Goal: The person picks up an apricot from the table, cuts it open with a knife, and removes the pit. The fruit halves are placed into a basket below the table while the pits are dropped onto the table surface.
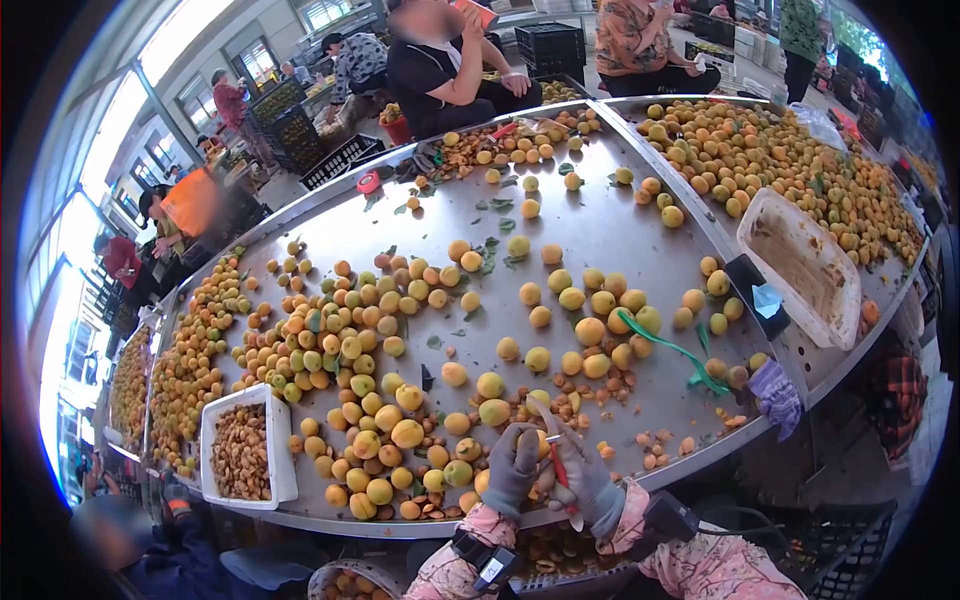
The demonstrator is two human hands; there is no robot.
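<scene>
Both of my hands wear grey gloves and meet at the near edge of the metal table. My left hand [512, 468] is closed around an apricot [544, 443], mostly hidden by the fingers. Close beside it, my right hand [592, 482] is closed on a small red-handled knife [560, 466]. The metal near the knife's top is at the apricot; whether it cuts in cannot be told. Whole apricots [406, 433] lie left of my hands. Beyond them are halved and broken apricot pieces [590, 392].
A white bin of apricot pits [242, 452] stands at left; a stained white tub [800, 268] is at right. A green string [668, 345] and purple cloth [775, 392] lie near the right edge. A crate [840, 550] is below. Other people sit around the tables.
</scene>
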